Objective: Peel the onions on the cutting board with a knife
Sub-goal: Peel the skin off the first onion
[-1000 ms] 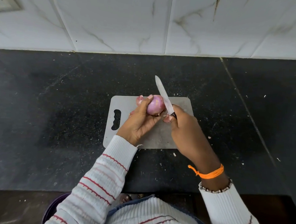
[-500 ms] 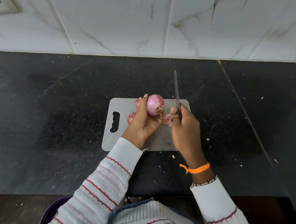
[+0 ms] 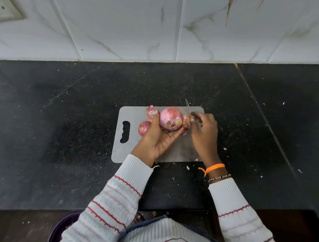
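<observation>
A black speckled countertop (image 3: 64, 135) meets white marble wall tiles (image 3: 122, 25); a purple bowl (image 3: 61, 227) sits below.

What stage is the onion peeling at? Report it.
Done: loose skin pieces lie on the cutting board, so peeling has begun. In hand: the left hand grips a large red onion that shows pink skin; the right hand holds the knife, blurred. Left: that onion, plus a smaller onion behind it.

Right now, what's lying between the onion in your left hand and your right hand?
In the head view, loose peel scraps sit between the held onion and the right hand, on the cutting board. The fingertips are blurred.
</observation>
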`<state>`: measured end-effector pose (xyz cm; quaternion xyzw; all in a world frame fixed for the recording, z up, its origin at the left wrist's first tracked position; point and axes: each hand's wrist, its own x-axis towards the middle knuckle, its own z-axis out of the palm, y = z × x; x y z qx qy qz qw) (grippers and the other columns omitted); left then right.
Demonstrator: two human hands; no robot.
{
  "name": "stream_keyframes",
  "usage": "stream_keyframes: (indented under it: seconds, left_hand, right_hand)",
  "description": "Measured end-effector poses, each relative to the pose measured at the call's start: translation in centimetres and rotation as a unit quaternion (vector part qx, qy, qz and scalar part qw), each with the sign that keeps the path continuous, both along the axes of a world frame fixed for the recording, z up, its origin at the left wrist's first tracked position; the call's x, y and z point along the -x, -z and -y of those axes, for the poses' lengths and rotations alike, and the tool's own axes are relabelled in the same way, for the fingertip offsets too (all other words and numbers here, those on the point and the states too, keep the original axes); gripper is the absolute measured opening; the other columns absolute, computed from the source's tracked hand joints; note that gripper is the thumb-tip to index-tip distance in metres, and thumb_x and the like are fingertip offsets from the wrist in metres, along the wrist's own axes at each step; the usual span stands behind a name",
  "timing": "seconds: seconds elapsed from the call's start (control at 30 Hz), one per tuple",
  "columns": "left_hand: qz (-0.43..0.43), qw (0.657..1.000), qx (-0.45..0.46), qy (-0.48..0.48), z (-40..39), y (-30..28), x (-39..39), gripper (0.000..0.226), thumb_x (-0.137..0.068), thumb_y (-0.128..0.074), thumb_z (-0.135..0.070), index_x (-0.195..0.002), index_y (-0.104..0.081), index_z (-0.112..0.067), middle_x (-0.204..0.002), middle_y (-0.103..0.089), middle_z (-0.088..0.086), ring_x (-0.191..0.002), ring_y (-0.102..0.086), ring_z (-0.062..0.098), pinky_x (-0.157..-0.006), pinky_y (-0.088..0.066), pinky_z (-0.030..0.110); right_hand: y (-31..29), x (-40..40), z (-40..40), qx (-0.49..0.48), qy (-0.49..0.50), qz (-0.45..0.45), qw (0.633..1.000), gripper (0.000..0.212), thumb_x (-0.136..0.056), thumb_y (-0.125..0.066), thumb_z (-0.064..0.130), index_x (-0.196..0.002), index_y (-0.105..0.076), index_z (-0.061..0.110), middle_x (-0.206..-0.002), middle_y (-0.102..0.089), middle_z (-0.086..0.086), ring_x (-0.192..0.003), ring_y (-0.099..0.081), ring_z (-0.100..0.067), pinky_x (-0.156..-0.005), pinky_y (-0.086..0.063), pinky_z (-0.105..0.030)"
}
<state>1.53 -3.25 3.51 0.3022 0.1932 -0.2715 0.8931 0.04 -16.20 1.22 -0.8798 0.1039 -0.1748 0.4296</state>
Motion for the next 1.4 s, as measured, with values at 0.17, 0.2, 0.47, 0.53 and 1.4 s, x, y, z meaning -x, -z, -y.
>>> stream_keyframes:
  seconds: [0.17, 0.2, 0.47, 0.53, 1.4]
  left_hand:
    - [0.030, 0.999, -0.013, 0.002, 0.5, 0.4, 0.7, 0.061, -0.094, -0.034, -0.050, -0.120, -0.051, 0.002, -0.115, -0.061, 0.025, -0.106, -0.062, 0.027, -0.089, -0.051, 0.032]
    - [0.028, 1.000, -0.012, -0.001, 0.6, 0.4, 0.9, 0.057, -0.095, -0.034, -0.048, -0.118, -0.052, 0.001, -0.114, -0.061, 0.024, -0.104, -0.062, 0.025, -0.088, -0.051, 0.031]
    - [0.014, 0.999, -0.045, -0.016, 0.8, 0.7, 1.8, 0.052, -0.098, -0.032, -0.043, -0.122, -0.051, -0.001, -0.108, -0.064, 0.019, -0.094, -0.065, 0.022, -0.076, -0.057, 0.032]
    - [0.015, 0.999, -0.044, -0.009, 0.7, 0.8, 2.1, 0.050, -0.099, -0.030, -0.043, -0.115, -0.054, -0.002, -0.100, -0.066, 0.017, -0.088, -0.067, 0.020, -0.071, -0.058, 0.031]
    - [0.130, 0.991, -0.015, -0.043, -0.1, 1.4, 3.7, 0.031, -0.100, -0.032, -0.012, -0.124, -0.046, 0.002, -0.114, -0.060, 0.016, -0.105, -0.060, 0.023, -0.094, -0.048, 0.033]
  right_hand:
    - [-1.6, 0.5, -2.3, -0.235, -0.121, 0.040, 0.963, 0.026, -0.077, -0.067, 0.030, -0.101, -0.062, 0.038, -0.113, -0.063, 0.005, -0.109, -0.059, -0.011, -0.092, -0.048, -0.032]
    - [-1.5, 0.6, -2.5, -0.245, -0.119, 0.035, 0.962, 0.028, -0.076, -0.069, 0.026, -0.101, -0.063, 0.035, -0.111, -0.064, 0.004, -0.108, -0.060, -0.012, -0.091, -0.050, -0.032]
    - [-1.0, 1.0, -2.8, -0.263, -0.051, 0.073, 0.961, 0.011, -0.081, -0.068, 0.006, -0.084, -0.068, 0.017, -0.092, -0.068, -0.005, -0.089, -0.066, -0.018, -0.080, -0.054, -0.032]
    - [-0.9, 1.1, -3.1, -0.233, -0.045, 0.091, 0.967, 0.007, -0.081, -0.068, 0.008, -0.080, -0.067, 0.015, -0.088, -0.066, -0.008, -0.084, -0.065, -0.019, -0.076, -0.054, -0.031]
    - [-0.9, 3.1, -3.4, -0.422, -0.112, 0.053, 0.898, 0.026, -0.081, -0.063, -0.005, -0.105, -0.064, 0.005, -0.099, -0.066, -0.003, -0.093, -0.063, 0.005, -0.075, -0.049, -0.012]
